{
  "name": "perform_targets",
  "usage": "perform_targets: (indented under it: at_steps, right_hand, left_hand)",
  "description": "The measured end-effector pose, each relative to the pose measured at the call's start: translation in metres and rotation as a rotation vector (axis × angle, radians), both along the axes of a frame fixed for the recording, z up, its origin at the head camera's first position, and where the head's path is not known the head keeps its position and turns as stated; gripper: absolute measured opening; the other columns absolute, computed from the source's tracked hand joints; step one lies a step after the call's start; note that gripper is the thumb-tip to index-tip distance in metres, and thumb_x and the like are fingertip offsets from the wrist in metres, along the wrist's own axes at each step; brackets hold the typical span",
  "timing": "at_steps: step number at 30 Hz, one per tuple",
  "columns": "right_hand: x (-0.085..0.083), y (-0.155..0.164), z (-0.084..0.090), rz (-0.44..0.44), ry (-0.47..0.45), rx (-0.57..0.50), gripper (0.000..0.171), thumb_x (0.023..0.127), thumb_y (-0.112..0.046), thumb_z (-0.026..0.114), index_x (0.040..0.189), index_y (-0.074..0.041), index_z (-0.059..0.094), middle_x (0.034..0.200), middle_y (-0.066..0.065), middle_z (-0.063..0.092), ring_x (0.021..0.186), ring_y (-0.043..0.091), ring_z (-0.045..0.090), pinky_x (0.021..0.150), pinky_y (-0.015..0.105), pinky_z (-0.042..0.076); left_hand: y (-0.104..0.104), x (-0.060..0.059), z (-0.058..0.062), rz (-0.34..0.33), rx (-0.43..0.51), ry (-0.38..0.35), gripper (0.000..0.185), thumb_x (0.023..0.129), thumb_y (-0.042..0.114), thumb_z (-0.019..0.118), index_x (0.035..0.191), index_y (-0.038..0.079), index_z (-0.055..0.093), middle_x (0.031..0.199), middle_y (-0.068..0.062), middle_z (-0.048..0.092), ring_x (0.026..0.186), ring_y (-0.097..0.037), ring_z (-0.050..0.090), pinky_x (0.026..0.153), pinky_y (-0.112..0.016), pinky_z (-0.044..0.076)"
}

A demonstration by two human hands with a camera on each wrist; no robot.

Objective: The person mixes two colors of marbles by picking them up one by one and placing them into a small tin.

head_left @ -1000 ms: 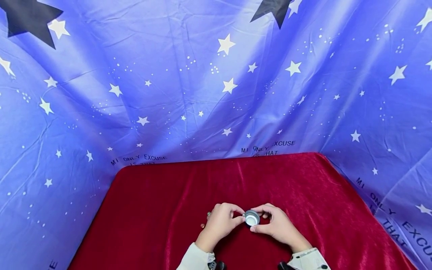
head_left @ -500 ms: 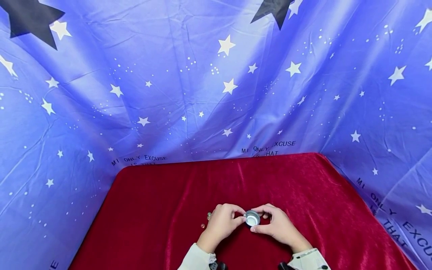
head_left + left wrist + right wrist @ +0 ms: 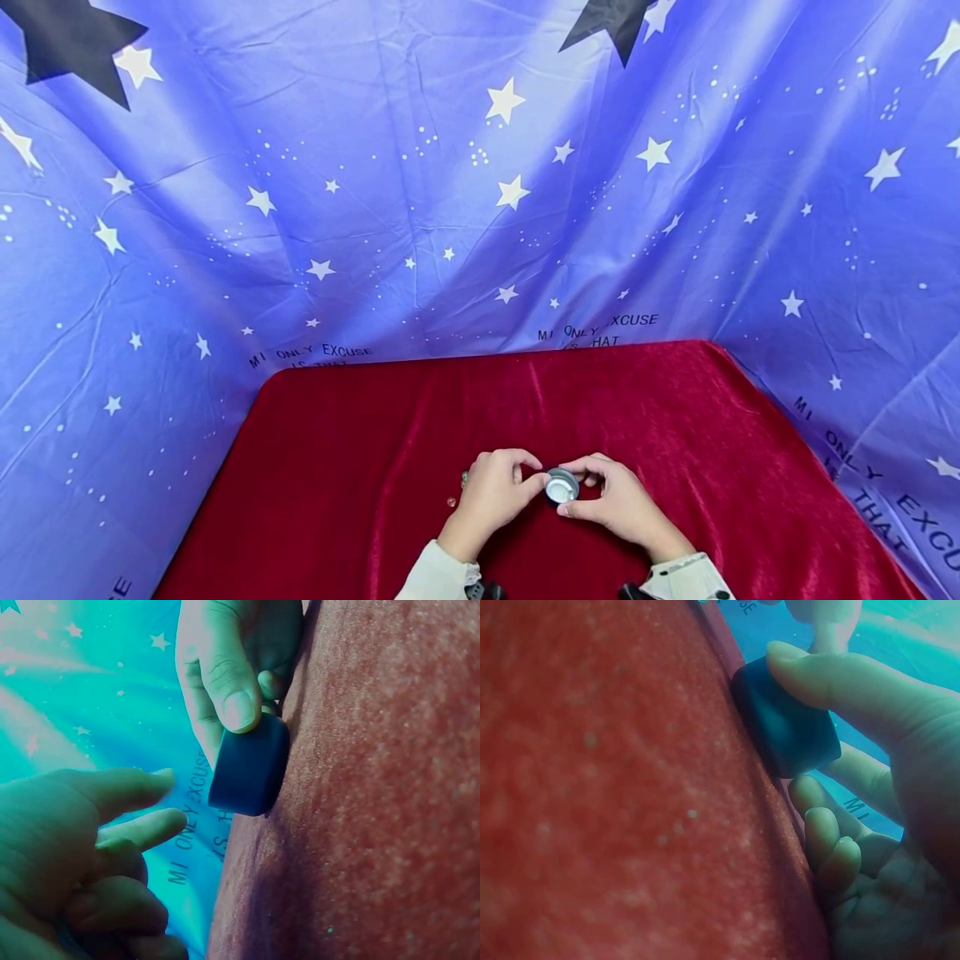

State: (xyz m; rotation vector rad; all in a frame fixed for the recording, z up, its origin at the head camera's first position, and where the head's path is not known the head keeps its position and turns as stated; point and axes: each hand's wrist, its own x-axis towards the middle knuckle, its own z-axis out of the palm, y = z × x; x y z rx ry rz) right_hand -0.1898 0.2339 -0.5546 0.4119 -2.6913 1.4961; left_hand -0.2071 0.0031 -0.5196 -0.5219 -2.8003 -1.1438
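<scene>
Together, the right hand (image 3: 618, 502) pinches a small round tin (image 3: 560, 485) between thumb and forefinger, resting it on the red table (image 3: 360, 467). Beside the tin, the left hand (image 3: 491, 493), fingers loosely curled, touches its rim; its contents cannot be told.

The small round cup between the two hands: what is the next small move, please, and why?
Probably the left hand should close its fingertips on the small round cup. The right hand already pinches the cup on the red cloth, while the left fingers sit beside it, loosely pointed.
</scene>
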Motion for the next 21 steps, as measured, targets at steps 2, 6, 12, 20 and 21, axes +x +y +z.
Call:
perform_targets:
  at_steps: [2,6,12,20,21]
  right_hand:
    - [0.0,0.0,0.0,-0.002,-0.001,-0.002,0.051,0.068,-0.035,0.097,0.114,-0.03,0.076,0.102,-0.007,0.071,0.089,0.009,0.059,0.079,0.024,0.049]
    - [0.0,0.0,0.0,-0.005,0.002,0.005,0.051,0.068,-0.035,0.097,0.114,-0.031,0.075,0.101,-0.008,0.07,0.089,0.009,0.059,0.079,0.024,0.049]
    - [-0.001,0.0,0.001,-0.005,0.003,0.011,0.051,0.068,-0.036,0.097,0.115,-0.028,0.076,0.101,-0.008,0.07,0.09,0.01,0.059,0.08,0.024,0.049]
    - [0.0,-0.001,0.001,-0.005,0.002,0.009,0.052,0.068,-0.036,0.097,0.115,-0.028,0.076,0.1,-0.008,0.07,0.089,0.01,0.059,0.079,0.024,0.049]
    - [0.0,-0.001,0.001,-0.004,-0.001,0.007,0.052,0.068,-0.036,0.097,0.115,-0.028,0.076,0.1,-0.008,0.07,0.089,0.01,0.059,0.079,0.024,0.049]
  left_hand:
    - [0.0,0.0,0.002,0.021,0.007,-0.01,0.012,0.088,0.045,0.078,0.091,0.032,0.079,0.051,0.014,0.041,0.044,-0.003,0.038,0.039,-0.026,0.032]
    - [-0.002,0.0,0.004,0.03,0.035,-0.049,0.024,0.089,0.059,0.071,0.086,0.037,0.079,0.047,0.013,0.036,0.042,-0.005,0.033,0.038,-0.027,0.026]
    - [-0.008,-0.002,0.007,0.051,0.001,0.061,0.035,0.088,0.068,0.067,0.081,0.036,0.079,0.049,0.015,0.038,0.05,-0.004,0.036,0.055,-0.027,0.029]
    - [-0.019,-0.006,0.01,0.032,0.051,0.138,0.014,0.089,0.019,0.074,0.1,0.024,0.081,0.117,0.001,0.067,0.11,-0.018,0.064,0.098,-0.042,0.048]
    - [-0.022,-0.007,0.01,0.021,0.096,0.123,0.021,0.088,0.008,0.073,0.104,0.019,0.081,0.121,-0.003,0.067,0.109,-0.019,0.067,0.095,-0.037,0.053]
